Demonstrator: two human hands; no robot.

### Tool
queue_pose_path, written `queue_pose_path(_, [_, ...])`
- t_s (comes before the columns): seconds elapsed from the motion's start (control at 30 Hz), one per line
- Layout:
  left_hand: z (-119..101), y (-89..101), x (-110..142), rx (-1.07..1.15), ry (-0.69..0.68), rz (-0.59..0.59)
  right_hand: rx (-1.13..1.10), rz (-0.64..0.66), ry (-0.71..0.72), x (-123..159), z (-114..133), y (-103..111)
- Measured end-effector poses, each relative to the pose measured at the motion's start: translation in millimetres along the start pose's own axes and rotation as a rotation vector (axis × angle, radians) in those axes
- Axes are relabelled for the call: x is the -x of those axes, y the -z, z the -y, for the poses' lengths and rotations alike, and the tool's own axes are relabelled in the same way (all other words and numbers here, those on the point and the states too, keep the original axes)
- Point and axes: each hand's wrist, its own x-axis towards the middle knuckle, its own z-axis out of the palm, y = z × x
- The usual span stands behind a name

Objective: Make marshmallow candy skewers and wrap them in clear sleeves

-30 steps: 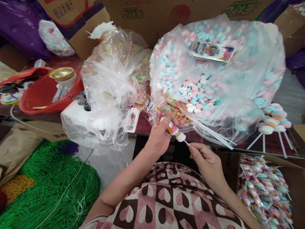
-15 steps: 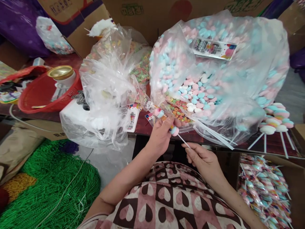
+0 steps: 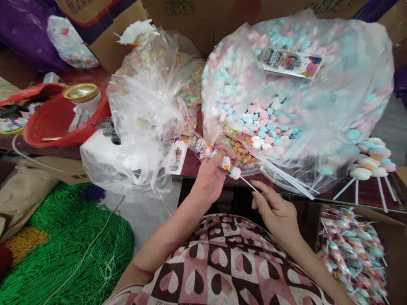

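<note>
My left hand [image 3: 210, 178] is wrapped round a marshmallow skewer [image 3: 235, 172] with pink, blue and white pieces. A clear printed wrapper [image 3: 199, 146] extends past the fingers at its upper left end. The skewer's white stick slants down to the right, where the thumb and fingers of my right hand [image 3: 277, 209] pinch its end. Just beyond my hands, ring-shaped candies [image 3: 243, 148] and loose pastel marshmallows [image 3: 266, 125] lie in the mouth of a large clear bag [image 3: 343, 97]. Several white sticks [image 3: 286, 176] rest at the bag's front edge.
Several unwrapped marshmallow skewers [image 3: 373, 159] are piled at the table's right end. Below stands a box of wrapped ones [image 3: 352, 254]. On the left are plastic bags [image 3: 140, 123], a stack of printed wrappers [image 3: 178, 155], a red basket [image 3: 51, 123] and green cord [image 3: 85, 241].
The skewer's lower end and the stick have shifted slightly right, and more printed wrapper shows around the marshmallows. My right hand has moved slightly right. The view has shifted a little.
</note>
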Motion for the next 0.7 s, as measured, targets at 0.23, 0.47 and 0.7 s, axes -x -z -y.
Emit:
queue_pose_path(0.23, [8,-0.8,3,-0.028,0.023,0.064,-0.226,0.108,-0.149,1,1,-1])
queue_pose_path(0.47, [6,3.4,3,-0.051,0.056,0.14,-0.532,0.311,-0.39,-1,5,5])
queue_pose_path(0.7, [-6,3.7,-8,0.024,0.004,-0.007,-0.429,0.157,-0.32,0,-1,9])
